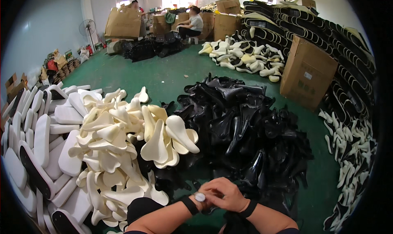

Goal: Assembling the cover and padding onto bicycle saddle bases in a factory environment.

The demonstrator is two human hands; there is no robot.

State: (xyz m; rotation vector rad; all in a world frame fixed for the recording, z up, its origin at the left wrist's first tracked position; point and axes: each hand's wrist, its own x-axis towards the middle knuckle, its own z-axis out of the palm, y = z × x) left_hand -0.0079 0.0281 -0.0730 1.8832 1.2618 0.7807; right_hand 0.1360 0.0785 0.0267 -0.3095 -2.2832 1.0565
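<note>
Low in front of me, my right hand (226,194) lies over my left hand (206,203), just past the left wrist. A round pale-faced wristwatch (199,197) sits on that wrist, by the right fingertips. The right fingers are curled in, and what they grip is hidden. Most of the left fingers are covered by the right hand. Black bands circle both wrists. Beyond the hands lies a heap of glossy black bicycle saddle shells (239,115). To its left is a pile of cream foam saddle pads (110,131), nearest my left arm.
White oblong pads (41,139) are stacked at far left. A tall cardboard box (308,72) stands right, before high stacks of black-and-cream pieces (348,49). More saddle pads (247,55) lie farther back. A seated person (192,23) works among boxes; a fan (88,29) stands left.
</note>
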